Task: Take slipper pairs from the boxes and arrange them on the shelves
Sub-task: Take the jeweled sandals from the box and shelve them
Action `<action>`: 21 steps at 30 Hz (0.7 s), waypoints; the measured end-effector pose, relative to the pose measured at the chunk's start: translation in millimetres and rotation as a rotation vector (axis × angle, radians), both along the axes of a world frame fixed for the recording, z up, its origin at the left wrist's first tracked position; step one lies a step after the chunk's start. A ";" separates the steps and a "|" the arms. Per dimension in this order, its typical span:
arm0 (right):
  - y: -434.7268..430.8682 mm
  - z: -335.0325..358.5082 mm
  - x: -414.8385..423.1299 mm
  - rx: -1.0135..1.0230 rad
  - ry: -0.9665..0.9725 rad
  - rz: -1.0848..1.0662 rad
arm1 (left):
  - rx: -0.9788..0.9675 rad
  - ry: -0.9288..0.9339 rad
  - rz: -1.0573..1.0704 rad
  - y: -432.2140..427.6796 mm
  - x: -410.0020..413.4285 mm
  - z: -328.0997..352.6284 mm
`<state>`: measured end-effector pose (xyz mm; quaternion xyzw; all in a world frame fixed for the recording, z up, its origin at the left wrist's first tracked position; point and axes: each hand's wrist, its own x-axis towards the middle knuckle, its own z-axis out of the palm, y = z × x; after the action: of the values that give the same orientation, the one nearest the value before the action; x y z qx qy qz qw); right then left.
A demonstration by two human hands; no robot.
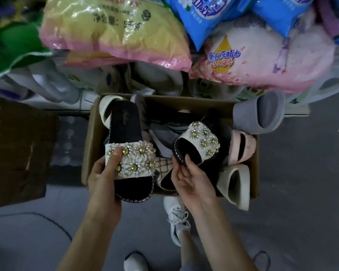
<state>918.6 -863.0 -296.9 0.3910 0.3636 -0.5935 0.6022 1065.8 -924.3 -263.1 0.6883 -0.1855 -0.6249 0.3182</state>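
A person's left hand is gripping a black slipper by its white flowered strap, thumb pressing on top. The right hand fingers are pinching the toe edge of the matching slipper, tilted just beyond them. Both are above an open cardboard box holding other slippers.
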 end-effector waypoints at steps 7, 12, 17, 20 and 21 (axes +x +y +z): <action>44.9 50.6 70.4 0.017 0.265 0.279 | 0.012 0.234 0.072 35.0 76.3 36.4; 73.7 142.4 130.7 -0.171 0.420 0.405 | -0.012 0.292 0.122 71.6 154.7 116.4; 101.3 243.9 194.3 -0.439 0.504 0.587 | -0.070 0.386 0.242 99.8 233.9 214.3; 108.2 296.1 231.3 -0.588 0.586 0.693 | -0.120 0.407 0.275 115.9 277.9 266.3; 108.8 311.5 244.3 -0.624 0.613 0.723 | -0.133 0.411 0.296 120.7 290.9 284.2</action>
<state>1162.9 -754.2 14.6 -0.1449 0.4399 -0.5152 0.7211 1356.8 -803.6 21.1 0.5441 -0.0551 -0.6848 0.4816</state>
